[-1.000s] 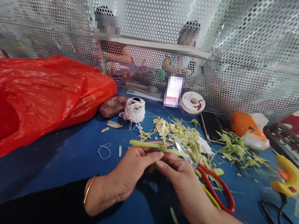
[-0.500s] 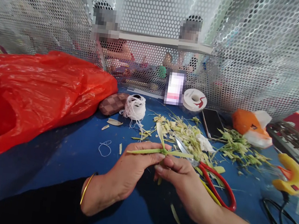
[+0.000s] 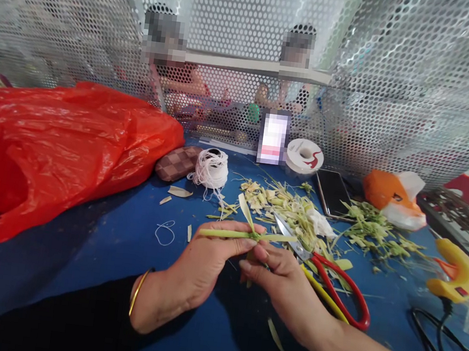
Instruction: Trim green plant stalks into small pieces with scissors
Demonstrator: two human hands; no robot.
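Between my two hands is a small piece of woven green leaf strips [image 3: 255,236], its loose ends sticking out left, right and upward from a knot in the middle. My left hand [image 3: 201,259], with a gold bangle at the wrist, pinches it with thumb and fingers. From the other side my right hand [image 3: 280,269] grips the knot and the strip hanging below it, partly hidden by the fingers. Just beyond the right hand lie scissors [image 3: 356,298] with red handles, their blades resting among leaf scraps [image 3: 290,205].
A red plastic bag [image 3: 71,144] fills the left side. Behind sit a checkered case [image 3: 176,162], white string [image 3: 212,170], a ribbon spool [image 3: 304,157] and a phone [image 3: 335,193]. On the right are an orange tissue pack [image 3: 394,195] and a yellow glue gun [image 3: 459,277]. Two people sit behind a perforated metal screen [image 3: 237,16].
The woven leaf piece has turned slightly, its upright strip leaning further left. The right fingers have shifted a little left. Everything on the table stays in place.
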